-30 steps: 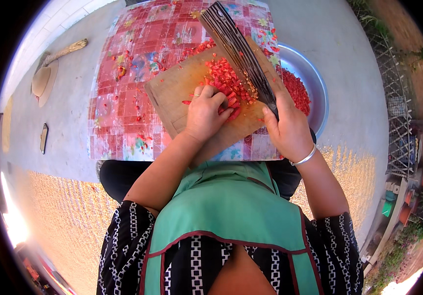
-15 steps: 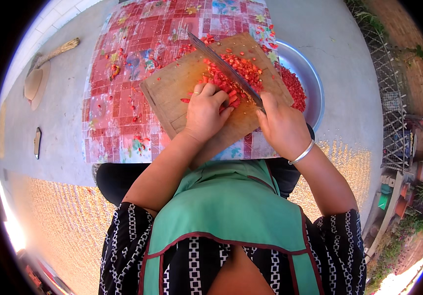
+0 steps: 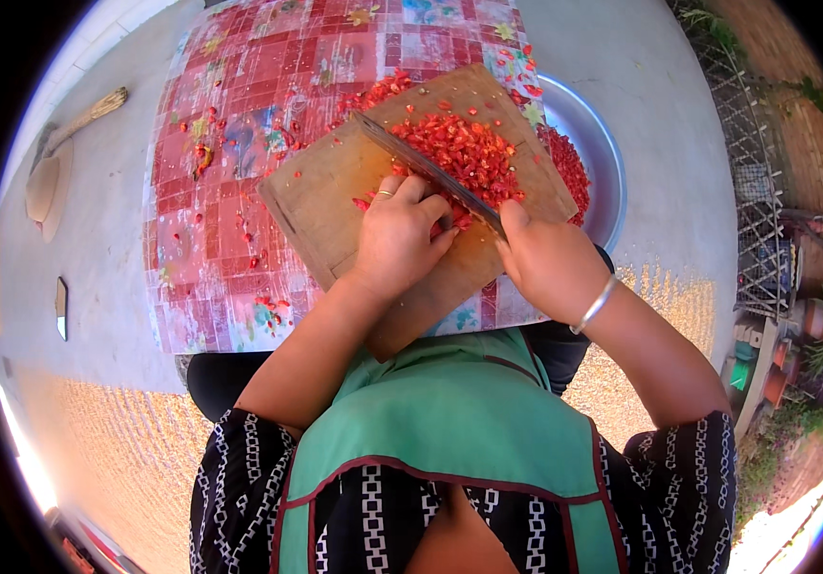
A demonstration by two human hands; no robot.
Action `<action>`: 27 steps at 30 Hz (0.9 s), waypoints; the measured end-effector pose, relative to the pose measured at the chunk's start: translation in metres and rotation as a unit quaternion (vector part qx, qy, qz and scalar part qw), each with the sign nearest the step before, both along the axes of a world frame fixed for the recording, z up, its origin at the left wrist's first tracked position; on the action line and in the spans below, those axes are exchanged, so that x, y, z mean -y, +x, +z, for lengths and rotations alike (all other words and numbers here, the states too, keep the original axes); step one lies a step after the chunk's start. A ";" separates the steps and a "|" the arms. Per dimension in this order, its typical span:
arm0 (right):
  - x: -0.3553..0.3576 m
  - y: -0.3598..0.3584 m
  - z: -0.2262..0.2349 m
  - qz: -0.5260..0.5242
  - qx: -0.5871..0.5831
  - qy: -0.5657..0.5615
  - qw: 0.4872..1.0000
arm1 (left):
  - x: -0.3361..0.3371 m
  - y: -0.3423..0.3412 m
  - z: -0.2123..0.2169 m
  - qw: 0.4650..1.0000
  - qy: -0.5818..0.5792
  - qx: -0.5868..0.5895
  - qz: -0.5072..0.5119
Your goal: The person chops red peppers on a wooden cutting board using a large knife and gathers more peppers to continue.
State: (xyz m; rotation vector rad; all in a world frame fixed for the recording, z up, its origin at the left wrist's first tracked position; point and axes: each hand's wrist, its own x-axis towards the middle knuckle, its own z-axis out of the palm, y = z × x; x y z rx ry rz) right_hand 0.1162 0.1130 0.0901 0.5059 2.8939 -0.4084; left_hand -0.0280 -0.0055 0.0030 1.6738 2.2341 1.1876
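Observation:
My right hand (image 3: 559, 268) grips the handle of a long knife (image 3: 426, 170), whose dark blade slants up and left across a wooden cutting board (image 3: 320, 225). Fingers curled, my left hand (image 3: 400, 232) presses down on some red peppers (image 3: 363, 204) just beside the blade; most of them are hidden under the fingers. On the blade's far side lies a heap of chopped red peppers (image 3: 469, 148). The board rests at a slant on a table with a red checked cloth (image 3: 230, 215), its near corner over the table's edge by my apron.
A metal basin (image 3: 607, 167) holding more chopped red pieces stands right of the table. Pepper scraps (image 3: 387, 88) lie scattered over the cloth. On the floor to the left are a hat (image 3: 43, 187), a short brush (image 3: 96, 110) and a small flat object (image 3: 61, 308). Grain (image 3: 115, 430) covers the ground nearby.
The knife has come slightly down and to the left at its tip, and fewer pepper pieces show between blade and left hand. The whole view has shifted a little.

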 end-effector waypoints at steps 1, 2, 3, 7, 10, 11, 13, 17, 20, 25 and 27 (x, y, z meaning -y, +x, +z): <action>-0.003 -0.009 -0.013 -0.003 -0.015 -0.005 1.000 | 0.001 0.001 0.000 1.000 0.005 0.001 -0.001; -0.006 -0.010 -0.019 -0.013 -0.040 -0.002 0.999 | 0.002 0.002 0.000 1.000 0.011 0.001 -0.001; -0.008 -0.012 -0.024 -0.021 -0.068 -0.002 0.997 | 0.003 0.002 -0.002 1.000 0.019 0.001 0.002; -0.005 0.000 -0.024 -0.021 -0.172 0.011 0.985 | 0.003 0.000 0.002 0.999 0.030 -0.006 0.011; 0.011 0.006 0.025 0.003 -0.060 0.029 0.998 | 0.005 0.001 0.000 1.000 0.007 -0.005 0.019; 0.013 0.010 0.038 0.011 -0.002 0.037 0.999 | 0.005 0.000 0.001 1.000 0.000 -0.006 0.017; 0.014 0.025 0.045 0.014 0.028 0.032 0.999 | 0.005 0.001 0.002 1.000 0.009 -0.004 0.016; 0.013 0.018 0.030 -0.009 0.060 -0.025 0.998 | 0.005 0.001 -0.003 0.999 0.026 -0.018 0.016; 0.006 -0.008 -0.023 -0.009 -0.049 0.015 0.999 | 0.006 0.001 0.000 0.999 0.024 -0.024 0.004; 0.003 0.005 -0.012 -0.012 -0.110 0.016 0.994 | 0.010 -0.002 0.000 0.999 0.034 -0.025 0.000; 0.007 0.011 0.016 -0.010 -0.051 0.013 0.999 | 0.010 -0.003 -0.001 0.999 0.028 -0.028 0.000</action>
